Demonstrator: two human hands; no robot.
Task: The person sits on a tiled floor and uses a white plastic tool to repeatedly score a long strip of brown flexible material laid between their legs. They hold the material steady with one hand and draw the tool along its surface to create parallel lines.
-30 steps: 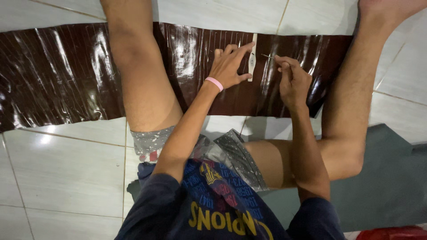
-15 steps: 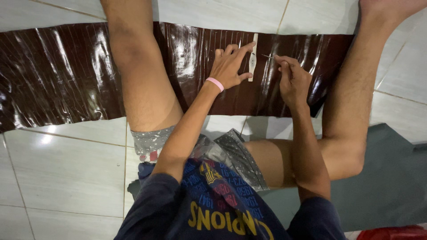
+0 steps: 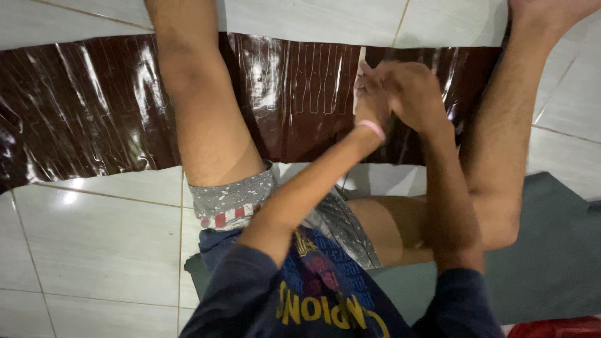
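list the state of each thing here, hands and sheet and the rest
left hand: on the pale strip, fingers bent, grip unclear
right hand: overlapping the left hand, grip hidden
pale strip: upright across the sheet, lower part hidden
glossy brown sheet: spread flat on the tiles, wrinkled
pink wristband: on the left wrist

Both arms stretched forward between spread legs; left hand and right hand pressed together, fingers curled, grip unclear.
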